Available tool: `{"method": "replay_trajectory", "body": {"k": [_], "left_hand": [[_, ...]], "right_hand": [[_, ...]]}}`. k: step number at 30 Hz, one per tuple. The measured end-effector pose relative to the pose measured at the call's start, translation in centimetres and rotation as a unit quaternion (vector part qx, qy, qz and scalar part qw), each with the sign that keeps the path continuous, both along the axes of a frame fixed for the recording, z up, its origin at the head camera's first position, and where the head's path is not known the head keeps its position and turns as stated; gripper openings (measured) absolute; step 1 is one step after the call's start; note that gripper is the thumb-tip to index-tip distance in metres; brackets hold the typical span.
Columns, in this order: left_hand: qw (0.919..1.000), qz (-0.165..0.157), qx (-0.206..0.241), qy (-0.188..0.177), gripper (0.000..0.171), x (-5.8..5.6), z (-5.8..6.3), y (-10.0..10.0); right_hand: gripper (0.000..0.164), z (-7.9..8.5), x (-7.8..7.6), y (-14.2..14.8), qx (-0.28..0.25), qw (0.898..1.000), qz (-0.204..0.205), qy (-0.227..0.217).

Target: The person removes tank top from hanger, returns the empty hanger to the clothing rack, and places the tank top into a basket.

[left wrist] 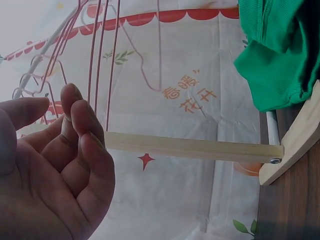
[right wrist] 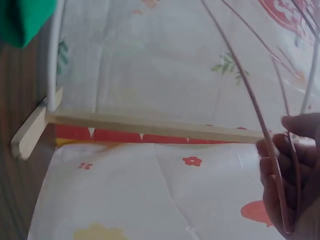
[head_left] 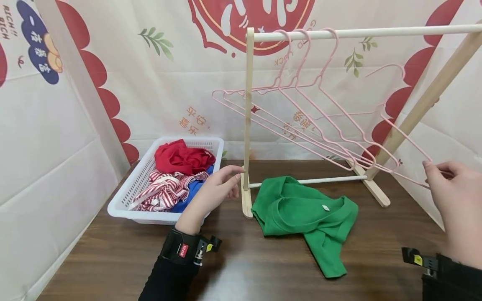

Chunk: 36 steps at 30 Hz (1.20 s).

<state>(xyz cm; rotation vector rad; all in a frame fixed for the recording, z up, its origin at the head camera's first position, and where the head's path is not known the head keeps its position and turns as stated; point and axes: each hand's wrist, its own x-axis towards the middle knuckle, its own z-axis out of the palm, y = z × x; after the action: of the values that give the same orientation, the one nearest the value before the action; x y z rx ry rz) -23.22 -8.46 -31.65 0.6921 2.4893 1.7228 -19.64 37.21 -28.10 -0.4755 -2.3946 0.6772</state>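
My right hand (head_left: 453, 198) pinches one end of a pink clothes hanger (head_left: 406, 137) between thumb and fingers. This hanger is off the top bar, its hook pointing up and left in the head view. My left hand (head_left: 211, 190) holds nothing; its fingers are loosely bent beside the left post (head_left: 248, 108) of a wooden clothes rack. Below the hangers lies a crumpled green shirt (head_left: 301, 213) with a white neck label. In the right wrist view the held hanger (right wrist: 250, 95) slants up from the right hand (right wrist: 295, 175).
Several other pink hangers (head_left: 320, 79) hang from the rack's white top bar (head_left: 376, 32). Left of the rack stands a white basket (head_left: 128, 196) with red, striped and blue clothes. A brown table (head_left: 263, 267) lies under everything, with printed cloth walls around it.
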Motion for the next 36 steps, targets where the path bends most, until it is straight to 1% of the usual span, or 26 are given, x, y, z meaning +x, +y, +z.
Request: {"method": "replay_trajectory", "body": {"k": [2,4,5,6,8,10,12,13,14,15,17,19,20,22,24,27,29,31,36], "left_hand": [[1.0,0.001,-0.006,0.003,0.029,0.1,0.0,0.2],[0.9999,0.003,-0.015,0.007,0.029,0.2,0.1,0.3],[0.9998,0.003,-0.019,0.009,0.028,0.2,0.2,0.3],[0.9997,0.004,-0.024,0.008,0.027,0.2,0.2,0.3],[0.9994,0.005,-0.034,0.006,0.026,0.3,0.2,0.3],[0.9991,0.005,-0.042,-0.001,0.026,0.4,0.2,0.4],[0.999,0.003,-0.045,-0.002,0.026,0.4,0.1,0.4],[0.9989,0.003,-0.046,-0.002,0.027,0.4,0.1,0.4],[0.9989,0.003,-0.048,-0.004,0.027,0.4,0.0,0.4],[0.9986,0.003,-0.052,-0.004,0.027,0.5,0.0,0.5],[0.9984,0.002,-0.056,-0.006,0.026,0.5,0.0,0.6],[0.998,0.001,-0.063,-0.011,0.025,0.5,-0.1,0.7],[0.9977,0.002,-0.067,-0.013,0.024,0.5,-0.1,0.8],[0.9972,0.001,-0.073,-0.013,0.024,0.6,-0.1,0.9],[0.9966,0.003,-0.082,-0.009,0.023,0.6,-0.1,1.0],[0.9957,0.003,-0.093,-0.003,0.023,0.8,0.0,1.2],[0.9952,0.001,-0.098,0.002,0.023,0.8,-0.1,1.3],[0.9947,-0.001,-0.103,0.006,0.023,0.8,0.0,1.4],[0.9941,0.001,-0.108,0.012,0.022,0.9,0.0,1.6]], "right_hand": [[0.045,0.1,0.1,0.1,-0.016,0.999,-0.016,0.029],[0.035,0.0,0.2,0.2,-0.038,0.997,-0.034,0.057],[0.027,0.0,0.2,0.3,-0.05,0.995,-0.04,0.074],[0.027,-0.1,0.3,0.4,-0.052,0.993,-0.047,0.091],[0.018,-0.2,0.2,0.5,-0.061,0.988,-0.057,0.126],[0.023,-0.1,0.1,0.5,-0.055,0.983,-0.066,0.159],[0.032,0.2,-0.1,0.4,-0.051,0.979,-0.074,0.184],[0.029,0.5,-0.2,0.3,-0.053,0.977,-0.074,0.194],[0.033,0.7,-0.3,0.1,-0.053,0.975,-0.073,0.201],[0.033,0.9,-0.3,0.0,-0.055,0.975,-0.066,0.207],[0.032,1.5,-0.5,-0.4,-0.063,0.975,-0.051,0.207],[0.031,2.0,-0.8,-0.7,-0.077,0.977,-0.036,0.195],[0.033,2.3,-1.0,-0.9,-0.084,0.979,-0.03,0.184],[0.034,2.8,-1.1,-1.3,-0.108,0.983,-0.019,0.148],[0.036,3.1,-1.3,-1.6,-0.114,0.987,-0.015,0.115],[0.039,3.6,-1.9,-2.1,-0.105,0.989,0.004,0.1],[0.041,3.9,-2.4,-2.4,-0.078,0.992,0.009,0.103],[0.042,4.1,-2.8,-2.7,-0.062,0.993,0.015,0.1],[0.046,4.6,-3.4,-3.4,-0.026,0.996,0.029,0.074]]}}
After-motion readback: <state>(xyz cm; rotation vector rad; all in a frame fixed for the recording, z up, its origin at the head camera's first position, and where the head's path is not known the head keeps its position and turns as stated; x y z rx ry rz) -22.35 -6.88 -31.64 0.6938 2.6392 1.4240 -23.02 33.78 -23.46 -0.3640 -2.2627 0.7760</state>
